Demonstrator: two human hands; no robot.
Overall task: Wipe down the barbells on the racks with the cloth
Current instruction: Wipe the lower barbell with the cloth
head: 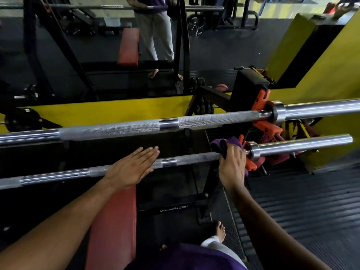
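purple cloth — half hidden under right hand — wraps barbell.

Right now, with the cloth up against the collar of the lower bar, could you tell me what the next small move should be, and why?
Probably slide the right hand with the purple cloth leftward along the lower barbell. The cloth sits at the shaft's right end beside the collar, so the knurled length towards the flat left hand remains to cover.
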